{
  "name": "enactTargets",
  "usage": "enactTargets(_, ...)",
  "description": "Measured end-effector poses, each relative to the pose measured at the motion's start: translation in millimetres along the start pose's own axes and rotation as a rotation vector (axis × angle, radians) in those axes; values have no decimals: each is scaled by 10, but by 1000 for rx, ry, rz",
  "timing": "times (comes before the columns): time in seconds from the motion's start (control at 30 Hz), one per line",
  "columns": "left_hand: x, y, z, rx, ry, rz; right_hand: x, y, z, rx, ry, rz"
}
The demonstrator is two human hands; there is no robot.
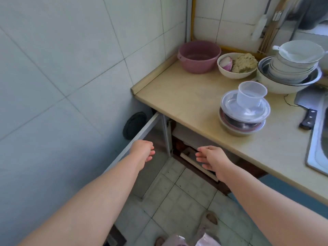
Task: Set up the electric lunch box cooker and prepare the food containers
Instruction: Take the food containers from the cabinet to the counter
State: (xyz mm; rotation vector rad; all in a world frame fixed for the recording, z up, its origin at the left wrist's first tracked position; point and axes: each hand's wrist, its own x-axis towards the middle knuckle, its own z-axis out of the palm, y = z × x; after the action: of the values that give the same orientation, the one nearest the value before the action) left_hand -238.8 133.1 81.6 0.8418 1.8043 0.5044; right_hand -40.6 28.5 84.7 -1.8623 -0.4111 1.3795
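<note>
Both hands (pixel 143 150) (pixel 211 158) hang empty, fingers loose, before the open cabinet (pixel 142 132) under a beige counter (pixel 186 96) in a white-tiled kitchen.

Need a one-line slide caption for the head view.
Both empty hands, left hand and right hand, reach toward the open cabinet door under the countertop.

Two hands (pixel 143 148), one pink basin (pixel 198 56), one cleaver (pixel 308 110)

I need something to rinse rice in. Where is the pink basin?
In the head view the pink basin sits at the back left corner of the countertop, against the tiled wall, just left of the bowl of food.
</note>
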Motion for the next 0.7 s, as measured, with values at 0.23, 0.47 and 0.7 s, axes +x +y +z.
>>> enactTargets(0.23, 421, -553, -972, 463, 235, 115, -89, 190, 873, -49, -98, 32)
enactTargets(0.47, 706, -801, -1225, 848, -12, 102, -117, 488, 1135, 7, -54, 139)
enactTargets(0.7, 639, -755, -1116, 1098, -134, 135, -186, 599, 878, 55, 46, 164)
